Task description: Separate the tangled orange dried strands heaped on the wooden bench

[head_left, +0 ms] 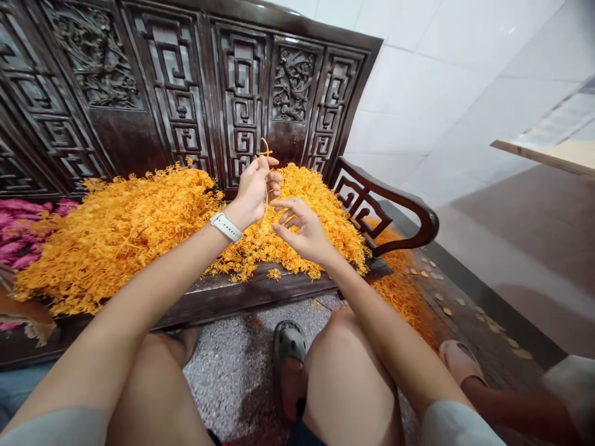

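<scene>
My left hand (253, 191), with a white watch band (226, 227) on its wrist, pinches a thin yellow-orange sprig (267, 153). The sprig's tip rises above my fingers, and its slender stem hangs down past the palm. Just below and to the right is my right hand (304, 232), fingers apart and loosely bent, close to the lower stem. Whether a fingertip touches the stem I cannot tell. Beneath both hands lies a heap of yellow-orange sprigs (320, 207) on the dark wooden bench (218, 300). A larger orange heap (134, 223) spreads to the left.
Magenta sprigs (23, 238) and a torn cardboard piece (28, 310) sit at the far left. The bench has a carved back (149, 80) and a curved armrest (413, 217). More orange sprigs (404, 303) cover the floor at right, near another person's foot (465, 365).
</scene>
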`<state>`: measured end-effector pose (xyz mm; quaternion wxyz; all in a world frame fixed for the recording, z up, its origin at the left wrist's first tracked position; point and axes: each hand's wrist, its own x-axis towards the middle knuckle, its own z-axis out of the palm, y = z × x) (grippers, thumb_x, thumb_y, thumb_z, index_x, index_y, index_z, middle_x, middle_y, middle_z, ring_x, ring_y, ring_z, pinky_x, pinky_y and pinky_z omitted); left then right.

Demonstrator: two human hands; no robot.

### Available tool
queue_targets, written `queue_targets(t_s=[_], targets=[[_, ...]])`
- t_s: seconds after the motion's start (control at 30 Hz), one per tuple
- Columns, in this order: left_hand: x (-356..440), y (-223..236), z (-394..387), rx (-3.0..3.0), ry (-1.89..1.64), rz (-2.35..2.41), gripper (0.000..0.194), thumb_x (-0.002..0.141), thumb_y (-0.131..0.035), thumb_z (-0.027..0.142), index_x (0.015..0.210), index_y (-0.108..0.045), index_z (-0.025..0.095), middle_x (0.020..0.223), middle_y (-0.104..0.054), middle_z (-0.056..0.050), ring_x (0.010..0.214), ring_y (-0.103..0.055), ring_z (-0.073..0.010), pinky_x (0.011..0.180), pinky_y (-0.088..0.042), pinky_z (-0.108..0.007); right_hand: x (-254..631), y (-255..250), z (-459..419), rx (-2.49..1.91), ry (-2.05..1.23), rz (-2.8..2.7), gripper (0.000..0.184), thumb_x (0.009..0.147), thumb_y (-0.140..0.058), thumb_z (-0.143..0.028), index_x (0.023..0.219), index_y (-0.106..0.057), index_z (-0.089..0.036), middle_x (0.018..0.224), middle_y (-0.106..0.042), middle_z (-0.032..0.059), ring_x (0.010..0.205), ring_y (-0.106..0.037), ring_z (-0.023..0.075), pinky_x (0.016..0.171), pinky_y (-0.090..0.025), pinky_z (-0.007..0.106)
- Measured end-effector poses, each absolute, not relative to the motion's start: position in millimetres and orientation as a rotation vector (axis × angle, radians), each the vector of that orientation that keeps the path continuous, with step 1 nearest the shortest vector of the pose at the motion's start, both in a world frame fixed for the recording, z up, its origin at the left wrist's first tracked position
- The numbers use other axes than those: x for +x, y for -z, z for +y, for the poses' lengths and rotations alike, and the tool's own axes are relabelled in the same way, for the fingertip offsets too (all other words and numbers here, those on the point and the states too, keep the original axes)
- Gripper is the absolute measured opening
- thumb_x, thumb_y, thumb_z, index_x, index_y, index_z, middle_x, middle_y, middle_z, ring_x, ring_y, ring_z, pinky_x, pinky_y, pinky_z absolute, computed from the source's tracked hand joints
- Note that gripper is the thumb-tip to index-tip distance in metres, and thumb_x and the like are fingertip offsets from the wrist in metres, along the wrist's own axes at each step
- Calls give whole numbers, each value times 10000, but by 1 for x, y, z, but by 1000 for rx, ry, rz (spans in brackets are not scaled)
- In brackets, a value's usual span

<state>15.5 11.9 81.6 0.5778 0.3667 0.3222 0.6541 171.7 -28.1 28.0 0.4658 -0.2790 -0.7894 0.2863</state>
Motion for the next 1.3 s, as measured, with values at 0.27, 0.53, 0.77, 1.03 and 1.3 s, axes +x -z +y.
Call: queue_targets(t_s=[0.27,0.53,0.77,1.03,1.3], targets=[[21,-86,12,743,-1552,728,362,1096,-586,596,1029,-592,240,640,-605,50,498,-546,-76,492,-439,-174,163,-21,-20,-696,-546,-1848,183,923,-806,-367,1034,-720,-251,1260,-622,80,1010,-620,210,816,-556,378],[31,-76,13,751,-1588,742,372,1092,-581,611,1046,-623,245,777,-744,-24,702,-709,-132,617,-521,-206,162,-21,-16,-646,-632,-1784,229,936,-772,-309,1131,-667,-253,1013,-686,24,872,-630,188,814,-537,386],[31,-78,13,727,-1512,734,319,1129,-524,551,1110,-628,249,897,-797,-47,791,-744,-145,712,-564,-231,169,-17,-11,-664,-574,-1848,185,953,-779,-409,991,-685,-255,1011,-658,23,903,-610,188,814,-515,377],[28,-79,11,952,-1446,796,338,1036,-710,551,1111,-567,254,893,-719,-45,638,-653,-135,560,-446,-245,180,-21,-3,-763,-889,-1473,175,911,-704,-374,965,-567,-280,975,-665,41,866,-634,204,763,-575,397],[24,-65,11,1367,-1191,864,290,914,-859,224,1093,-631,220,770,-609,-12,529,-451,-104,514,-290,-262,194,-23,6,-875,-839,-1355,232,920,-642,-404,996,-456,-288,1032,-678,74,993,-692,245,758,-591,406]])
